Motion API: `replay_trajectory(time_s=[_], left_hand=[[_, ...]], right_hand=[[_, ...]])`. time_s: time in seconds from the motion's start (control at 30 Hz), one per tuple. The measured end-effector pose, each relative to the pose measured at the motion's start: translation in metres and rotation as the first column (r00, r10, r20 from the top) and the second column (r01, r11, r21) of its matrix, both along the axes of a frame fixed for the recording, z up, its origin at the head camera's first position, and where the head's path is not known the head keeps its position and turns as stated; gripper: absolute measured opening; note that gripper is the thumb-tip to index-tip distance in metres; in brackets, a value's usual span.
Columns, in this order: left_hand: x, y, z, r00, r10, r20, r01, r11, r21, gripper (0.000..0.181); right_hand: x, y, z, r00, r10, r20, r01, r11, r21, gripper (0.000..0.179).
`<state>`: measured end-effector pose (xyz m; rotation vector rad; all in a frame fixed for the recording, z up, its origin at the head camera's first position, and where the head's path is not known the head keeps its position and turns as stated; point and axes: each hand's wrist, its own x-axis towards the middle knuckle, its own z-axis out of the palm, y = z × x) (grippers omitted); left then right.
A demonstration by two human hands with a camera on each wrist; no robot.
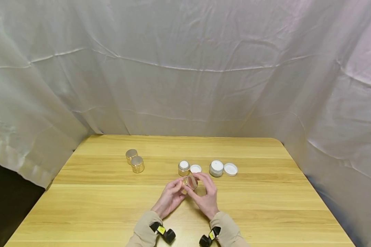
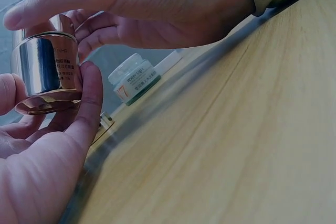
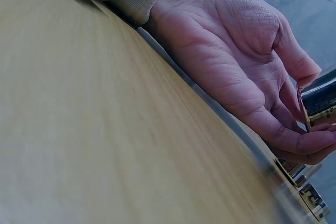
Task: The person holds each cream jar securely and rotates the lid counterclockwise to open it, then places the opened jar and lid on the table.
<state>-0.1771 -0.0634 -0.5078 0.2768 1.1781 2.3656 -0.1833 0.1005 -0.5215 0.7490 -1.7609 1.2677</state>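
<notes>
A shiny gold cosmetic jar (image 1: 190, 183) is held tilted above the table between both hands. My left hand (image 1: 170, 199) grips its body (image 2: 46, 69), with thumb and fingers round the lower part. At the top, my right hand (image 1: 206, 199) holds the gold lid (image 2: 64, 23) between thumb and fingers. Lid and body sit together, with a seam showing between them. The right wrist view shows the left hand (image 3: 226, 56) and only part of the jar (image 3: 321, 98) at the frame's edge.
Beyond the hands stand an uncovered gold jar (image 1: 183, 168) with a white top, a white disc-like lid (image 1: 195, 168), a pale glass jar (image 1: 216, 169) and another white lid (image 1: 230, 169). Two closed gold jars (image 1: 131, 155) (image 1: 137, 164) stand to the left. Grey curtain (image 1: 185, 85) surrounds the wooden table (image 1: 80, 206).
</notes>
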Motion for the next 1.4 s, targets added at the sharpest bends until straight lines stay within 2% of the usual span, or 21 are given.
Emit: replay_trajectory(time_s=[0.13, 0.27, 0.37, 0.47, 0.57, 0.7, 0.87, 1.03, 1.27, 1.4], left_hand=[[0.0003, -0.0008, 0.0007, 1.0, -0.009, -0.014, 0.009, 1.0, -0.002, 0.056], [-0.0003, -0.002, -0.0019, 0.998, -0.022, -0.059, 0.023, 0.999, 0.027, 0.06], [-0.0008, -0.003, -0.0052, 0.993, -0.035, -0.111, 0.044, 0.996, 0.075, 0.058], [-0.001, -0.0032, -0.0064, 0.992, -0.035, -0.125, 0.045, 0.995, 0.084, 0.057], [-0.0009, -0.0028, -0.0052, 0.996, -0.026, -0.088, 0.031, 0.998, 0.056, 0.06], [-0.0005, -0.0017, -0.0016, 0.999, -0.016, -0.034, 0.016, 1.0, 0.004, 0.06], [-0.0002, -0.0016, -0.0011, 0.999, -0.024, -0.049, 0.024, 1.0, 0.002, 0.056], [-0.0001, -0.0014, -0.0013, 0.998, -0.028, -0.057, 0.029, 0.999, 0.02, 0.058], [-0.0003, -0.001, -0.0006, 1.0, -0.008, -0.017, 0.008, 1.0, -0.014, 0.057], [-0.0001, -0.0015, -0.001, 1.0, -0.004, -0.015, 0.004, 1.0, -0.022, 0.057]], right_hand=[[-0.0014, -0.0001, 0.0009, 0.999, 0.032, -0.037, -0.032, 0.999, 0.008, 0.044], [-0.0027, -0.0006, 0.0005, 0.993, 0.084, -0.083, -0.082, 0.996, 0.029, 0.044], [-0.001, -0.0008, 0.0016, 0.993, 0.099, -0.066, -0.097, 0.995, 0.038, 0.049], [0.0007, -0.0006, 0.0021, 0.996, 0.088, -0.026, -0.088, 0.996, 0.015, 0.05], [0.0012, -0.0002, 0.0018, 0.997, 0.076, -0.001, -0.076, 0.997, -0.028, 0.049], [-0.0002, -0.0007, 0.0011, 0.997, 0.078, -0.029, -0.08, 0.995, -0.065, 0.046], [-0.0029, -0.001, 0.0002, 0.99, 0.112, -0.082, -0.117, 0.992, -0.054, 0.043], [-0.0023, -0.0005, 0.0007, 0.986, 0.148, -0.071, -0.15, 0.988, -0.028, 0.044], [0.0007, -0.0008, 0.0036, 0.998, 0.049, -0.026, -0.049, 0.998, -0.03, 0.045], [0.0041, -0.0025, 0.0095, 1.0, 0.024, -0.014, -0.024, 0.999, -0.027, 0.046]])
